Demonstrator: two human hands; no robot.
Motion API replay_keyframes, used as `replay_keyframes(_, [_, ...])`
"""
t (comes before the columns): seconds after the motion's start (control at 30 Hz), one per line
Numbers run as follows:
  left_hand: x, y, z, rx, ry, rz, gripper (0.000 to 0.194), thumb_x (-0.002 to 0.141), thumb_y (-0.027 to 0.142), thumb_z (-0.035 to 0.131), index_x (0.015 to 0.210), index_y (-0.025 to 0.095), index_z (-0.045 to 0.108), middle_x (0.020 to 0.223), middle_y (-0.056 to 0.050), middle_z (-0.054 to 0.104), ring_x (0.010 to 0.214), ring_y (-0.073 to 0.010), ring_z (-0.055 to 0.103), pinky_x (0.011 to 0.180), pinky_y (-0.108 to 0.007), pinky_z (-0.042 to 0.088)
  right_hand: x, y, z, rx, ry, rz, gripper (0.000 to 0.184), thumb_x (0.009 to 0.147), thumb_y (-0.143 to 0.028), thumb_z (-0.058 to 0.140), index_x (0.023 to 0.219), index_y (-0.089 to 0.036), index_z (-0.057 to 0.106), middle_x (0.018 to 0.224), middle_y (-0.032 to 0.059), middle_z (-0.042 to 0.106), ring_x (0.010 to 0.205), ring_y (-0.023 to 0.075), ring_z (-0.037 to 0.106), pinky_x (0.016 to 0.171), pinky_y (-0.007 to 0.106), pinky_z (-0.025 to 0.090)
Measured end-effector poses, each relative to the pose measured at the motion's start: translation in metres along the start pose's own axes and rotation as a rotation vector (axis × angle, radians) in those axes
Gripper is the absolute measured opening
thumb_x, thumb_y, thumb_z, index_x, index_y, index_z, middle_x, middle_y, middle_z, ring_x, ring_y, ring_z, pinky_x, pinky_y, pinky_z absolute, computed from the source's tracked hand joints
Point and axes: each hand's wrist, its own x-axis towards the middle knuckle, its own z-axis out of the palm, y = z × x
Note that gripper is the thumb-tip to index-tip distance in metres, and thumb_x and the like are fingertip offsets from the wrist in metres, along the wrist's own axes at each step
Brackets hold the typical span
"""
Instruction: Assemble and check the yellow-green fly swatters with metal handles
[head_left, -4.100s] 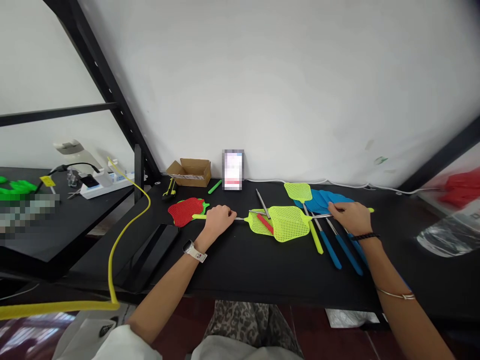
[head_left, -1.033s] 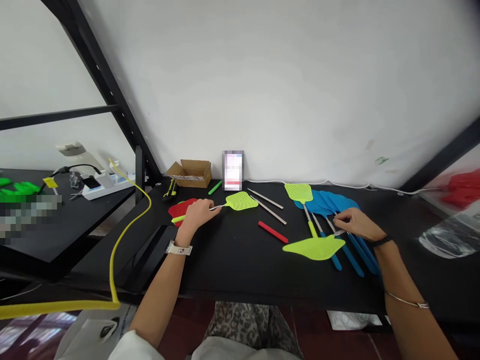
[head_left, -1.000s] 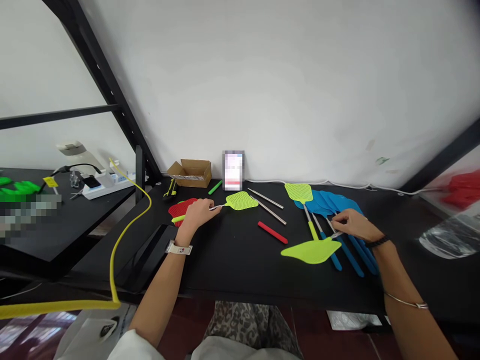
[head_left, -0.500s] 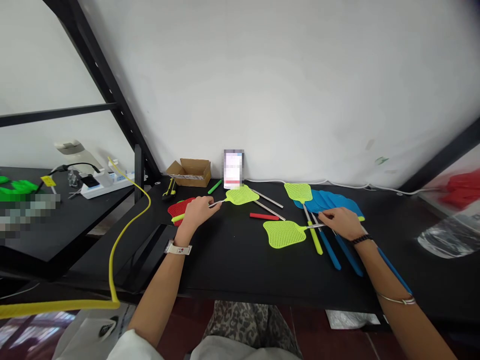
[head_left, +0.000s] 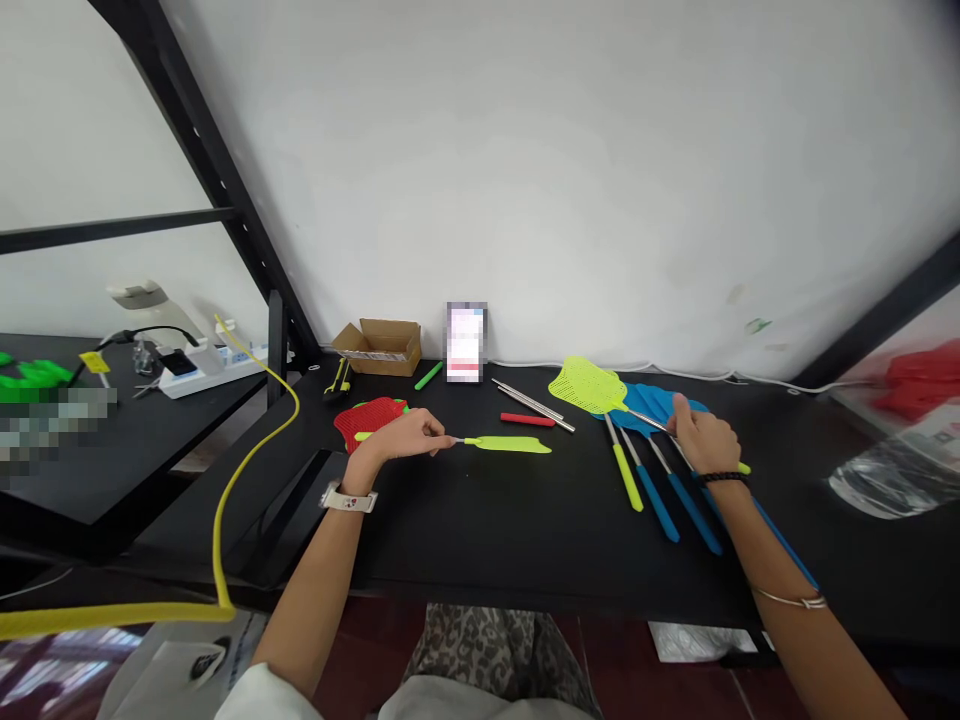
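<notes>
My left hand (head_left: pixel 405 437) is closed around the thin metal shaft of a lime-green fly swatter (head_left: pixel 514 444), whose head appears nearly edge-on. In my right hand (head_left: pixel 706 442) is a second lime fly swatter, gripped by its metal shaft, its mesh head (head_left: pixel 585 384) raised to the left. Beneath that head lies another lime swatter, with its handle (head_left: pixel 628 478) pointing towards me. Several blue fly swatters (head_left: pixel 656 405) are fanned out under and beside my right hand, their blue handles (head_left: pixel 658 503) towards the front. Red mesh swatter heads (head_left: pixel 360 418) lie just behind my left wrist.
Loose metal rods (head_left: pixel 532 403) and a red handle (head_left: pixel 527 420) lie mid-table, a green handle (head_left: pixel 429 375) further back. An open cardboard box (head_left: pixel 386 350) and a phone (head_left: pixel 466 345) stand by the wall. A yellow coiled cord (head_left: pixel 223 520) hangs at left; clear plastic (head_left: pixel 874 480) lies at right.
The left swatter has come nearer and turned edge-on. My right hand has tipped its swatter, swinging the head up and back over the swatter on the blue pile.
</notes>
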Motion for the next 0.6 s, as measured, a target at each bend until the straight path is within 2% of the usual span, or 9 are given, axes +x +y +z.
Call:
replay_keyframes(0.2, [0.0,-0.005,0.0,0.262,0.186,-0.039,0.045,0.076,0.053,0.045,0.048,0.017,0.048,0.047,0.001,0.042,0.048,-0.0099,0.036,0.049,-0.025,0.02,0.001,0.004,0.008,0.062,-0.1,-0.174,0.059,0.085,-0.063,0.026,0.068,-0.017,0.058,0.064,0.0101,0.058,0.054,0.0205,0.05,0.049,0.029,0.032])
replay_keyframes(0.37, [-0.002,-0.004,0.0,0.346,0.237,-0.132,0.046,0.078,0.055,0.041,0.053,0.019,0.053,0.051,-0.002,0.048,0.05,-0.0127,0.044,0.05,-0.026,0.022,0.003,0.008,0.019,0.08,-0.052,-0.333,0.052,0.078,-0.066,0.039,0.072,-0.017,0.054,0.062,0.0071,0.056,0.048,0.0174,0.048,0.043,0.026,0.029])
replay_keyframes(0.47, [-0.001,-0.001,0.001,0.347,0.239,-0.183,0.045,0.079,0.056,0.04,0.058,0.019,0.057,0.057,-0.003,0.054,0.055,-0.0151,0.049,0.05,-0.026,0.023,0.002,0.006,0.023,0.053,-0.075,-0.448,0.05,0.08,-0.064,0.036,0.07,-0.018,0.054,0.055,0.0046,0.051,0.046,0.0162,0.045,0.041,0.025,0.025])
replay_keyframes(0.6, [0.005,0.004,0.01,0.362,0.244,-0.173,0.045,0.081,0.055,0.038,0.062,0.019,0.058,0.063,-0.005,0.058,0.059,-0.017,0.053,0.052,-0.026,0.026,-0.002,0.002,0.025,0.026,-0.099,-0.56,0.053,0.082,-0.064,0.032,0.07,-0.019,0.055,0.046,0.0009,0.04,0.041,0.0142,0.038,0.041,0.025,0.021])
